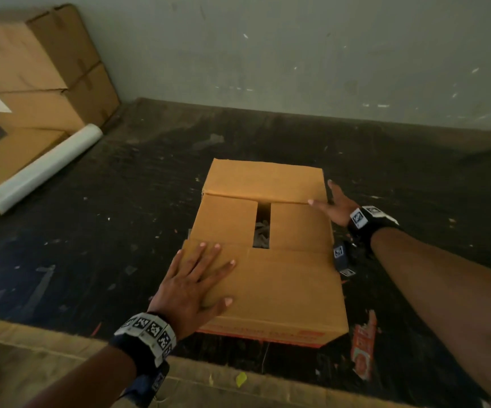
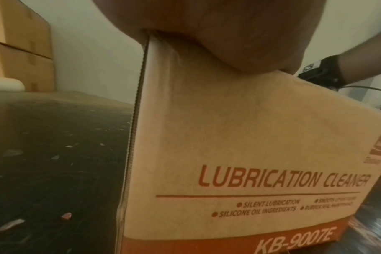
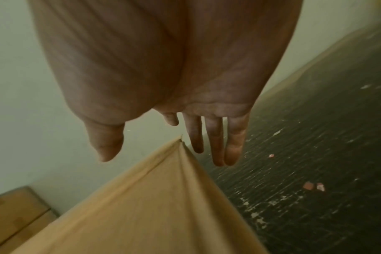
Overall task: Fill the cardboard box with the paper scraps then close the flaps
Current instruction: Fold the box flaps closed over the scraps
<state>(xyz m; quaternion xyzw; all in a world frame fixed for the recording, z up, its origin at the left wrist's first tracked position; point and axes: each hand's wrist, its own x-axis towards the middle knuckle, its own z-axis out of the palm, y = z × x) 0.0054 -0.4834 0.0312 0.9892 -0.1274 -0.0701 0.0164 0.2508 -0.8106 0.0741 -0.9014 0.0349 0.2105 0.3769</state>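
The cardboard box (image 1: 268, 260) sits near the front edge of the dark worktop (image 1: 120, 216), and the filling looks done: paper scraps (image 1: 261, 231) show through the narrow slot left between the two inner flaps, which already lie folded flat. What remains is the closing.

The left hand (image 1: 197, 284) lies flat, fingers spread and straight, pressing the near outer flap (image 1: 282, 278) down onto the box top. In the left wrist view the heel of the palm bears on the top corner above the printed side reading "LUBRICATION CLEANER".

The far outer flap (image 1: 265, 181) is folded nearly down but appears slightly raised. The right hand (image 1: 334, 206) is open beside the box's right edge, fingers extended, one fingertip at that flap's corner; it grips nothing.

So the task seems nearly complete. The two outer flaps do not meet, a gap stays open over the scraps, and I judge the far flap needs a last press.

A few stray bits of paper lie on the worktop, and a white roll (image 1: 41, 169) rests by stacked cartons (image 1: 41, 72) at the left.
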